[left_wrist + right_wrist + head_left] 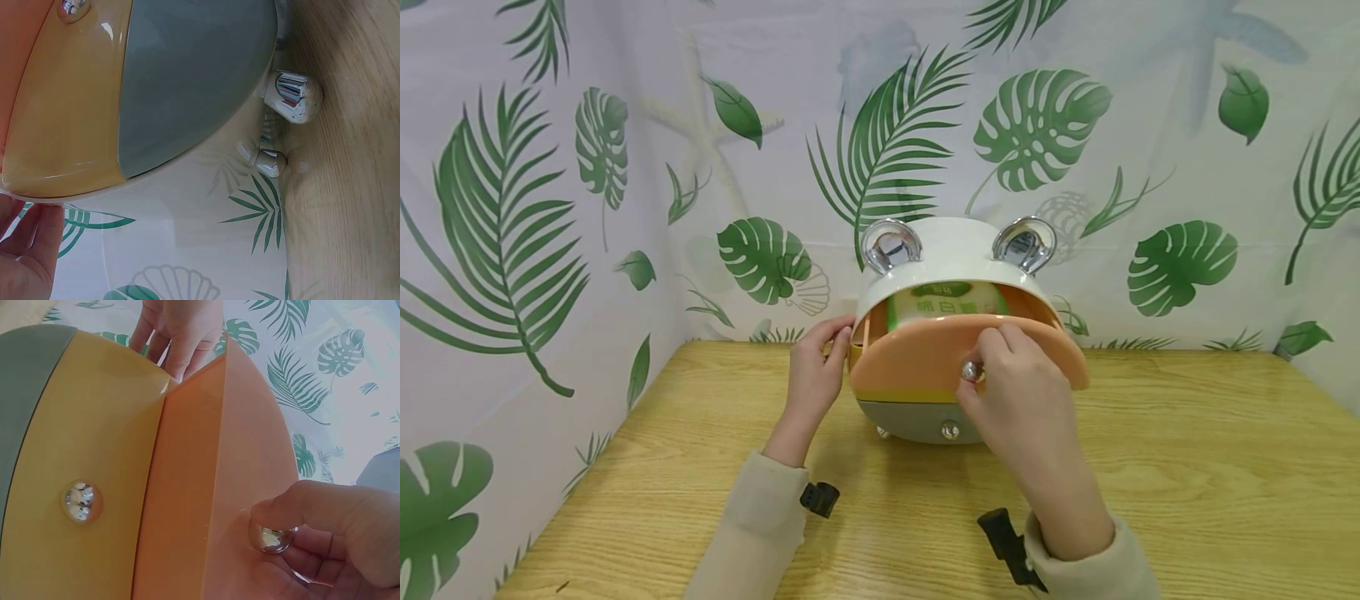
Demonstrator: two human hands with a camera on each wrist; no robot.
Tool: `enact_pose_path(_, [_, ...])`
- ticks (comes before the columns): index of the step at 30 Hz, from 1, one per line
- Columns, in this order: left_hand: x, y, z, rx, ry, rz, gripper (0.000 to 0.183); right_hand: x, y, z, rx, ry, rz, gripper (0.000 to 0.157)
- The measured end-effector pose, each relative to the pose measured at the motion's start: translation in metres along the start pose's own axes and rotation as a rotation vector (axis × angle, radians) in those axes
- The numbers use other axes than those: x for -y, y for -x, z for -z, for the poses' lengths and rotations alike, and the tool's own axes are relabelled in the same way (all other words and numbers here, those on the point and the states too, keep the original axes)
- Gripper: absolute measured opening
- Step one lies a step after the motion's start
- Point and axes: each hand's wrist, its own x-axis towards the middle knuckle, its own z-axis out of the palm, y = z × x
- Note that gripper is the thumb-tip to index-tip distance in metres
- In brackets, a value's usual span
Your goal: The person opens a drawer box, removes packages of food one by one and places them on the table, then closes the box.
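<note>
A rounded desktop drawer cabinet (955,250) with a white shell stands on the table, its orange top drawer (910,358) pulled partway out. My right hand (1026,400) pinches that drawer's round chrome knob (272,539) between thumb and fingers. At the cabinet's left side, my left hand (817,367) rests its fingertips against the edge of the shell; the fingers look fairly straight in the right wrist view. A green-and-white package (951,302) shows inside the orange drawer. Below are a yellow drawer (94,444) and a grey drawer (194,81), both closed.
Two chrome ear-like rings (891,244) top the cabinet, and small chrome feet (294,97) hold it off the wooden table (1210,467). A leaf-printed cloth (925,108) hangs close behind it and along the left side.
</note>
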Motion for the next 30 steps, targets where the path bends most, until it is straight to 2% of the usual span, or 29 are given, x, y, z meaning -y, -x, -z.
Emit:
enact_pose_path(19, [-0.001,0.0,0.0,-0.024,-0.034,-0.051,0.02,0.005,0.004,0.01,0.064,0.017,-0.004,0.02])
enact_pose_path(30, [0.002,0.0,-0.001,-0.029,-0.038,-0.062,0.019,0.008,0.006,0.015,0.063,0.016,0.005,0.019])
